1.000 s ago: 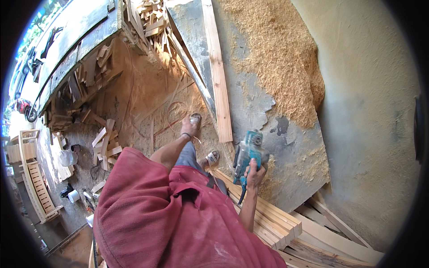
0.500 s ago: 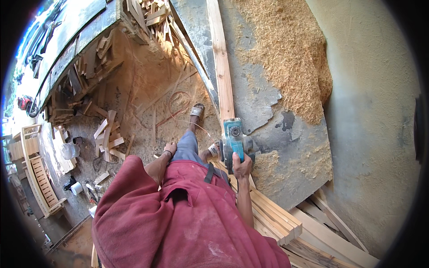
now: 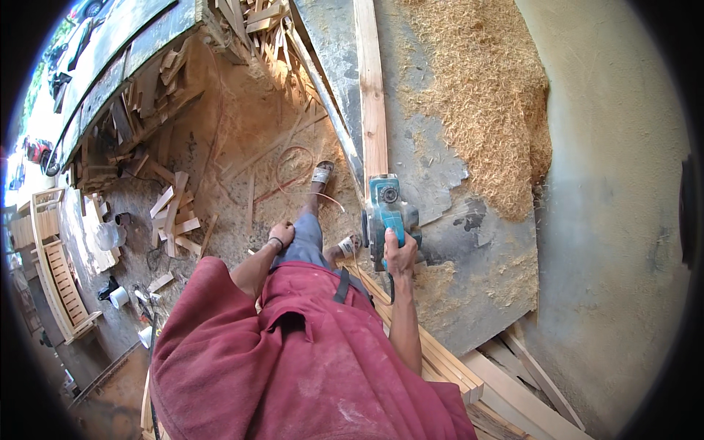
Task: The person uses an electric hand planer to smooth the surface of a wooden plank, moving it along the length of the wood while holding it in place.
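Note:
My right hand (image 3: 400,255) grips the handle of a teal electric planer (image 3: 386,213). The planer sits at the near end of a long pale wooden plank (image 3: 371,95) lying on a grey workbench (image 3: 440,183). My left hand (image 3: 281,233) rests closed on my thigh, with a dark band on the wrist, and holds nothing I can see. My feet in sandals stand on the sawdust floor beside the bench.
A big heap of wood shavings (image 3: 484,103) covers the bench's right side against a plaster wall (image 3: 623,220). Stacked planks (image 3: 447,359) lie under my right arm. Offcuts (image 3: 172,216) and scrap wood (image 3: 257,22) litter the floor. A wooden frame (image 3: 62,279) stands far left.
The planer has slid back along the plank toward me with my right hand on it. My left hand dropped from out in front down onto my thigh.

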`<state>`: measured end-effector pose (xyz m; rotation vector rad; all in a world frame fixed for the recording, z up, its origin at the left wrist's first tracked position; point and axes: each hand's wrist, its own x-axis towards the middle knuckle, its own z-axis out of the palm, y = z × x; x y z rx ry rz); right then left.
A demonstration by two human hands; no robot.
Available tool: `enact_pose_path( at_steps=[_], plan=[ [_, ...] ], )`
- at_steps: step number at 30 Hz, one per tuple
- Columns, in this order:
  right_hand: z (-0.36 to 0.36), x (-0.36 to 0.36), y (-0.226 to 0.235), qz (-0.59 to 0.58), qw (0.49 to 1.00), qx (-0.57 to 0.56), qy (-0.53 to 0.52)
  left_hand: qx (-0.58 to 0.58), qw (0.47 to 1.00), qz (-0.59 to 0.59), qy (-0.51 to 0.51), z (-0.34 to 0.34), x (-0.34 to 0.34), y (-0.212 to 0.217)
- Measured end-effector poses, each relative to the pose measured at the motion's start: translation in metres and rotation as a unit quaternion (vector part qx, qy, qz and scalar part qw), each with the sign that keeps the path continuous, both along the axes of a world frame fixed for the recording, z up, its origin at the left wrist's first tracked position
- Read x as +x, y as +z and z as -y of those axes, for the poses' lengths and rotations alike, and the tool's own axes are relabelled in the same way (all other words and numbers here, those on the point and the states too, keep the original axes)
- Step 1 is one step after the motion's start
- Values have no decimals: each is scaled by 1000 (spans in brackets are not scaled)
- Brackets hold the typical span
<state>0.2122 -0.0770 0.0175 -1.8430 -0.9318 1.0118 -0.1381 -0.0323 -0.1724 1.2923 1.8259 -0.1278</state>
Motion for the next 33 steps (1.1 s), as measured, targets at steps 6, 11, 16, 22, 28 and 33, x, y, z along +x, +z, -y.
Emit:
enact_pose_path(
  at_steps=[6, 11, 16, 22, 28, 33],
  plan=[
    [-52, -3, 6, 7, 999, -41, -11, 47, 957, 73, -276, -24, 74, 50],
    [-94, -3, 10, -21, 1000, -17, -10, 100, 900, 180, -384, 2, 166, 27],
    [-137, -1, 13, -20, 1000, 1, -4, -1, 814, 241, -529, 31, 189, 22],
    [-204, 0, 28, -18, 998, -50, -16, -33, 845, 176, -505, 20, 147, 1],
    [-288, -1, 38, -26, 998, -55, 3, -61, 918, 126, -370, -38, 115, 9],
    [-354, -2, 35, -15, 1000, -5, -10, 25, 966, 99, -236, -92, 98, 23]
  ],
)
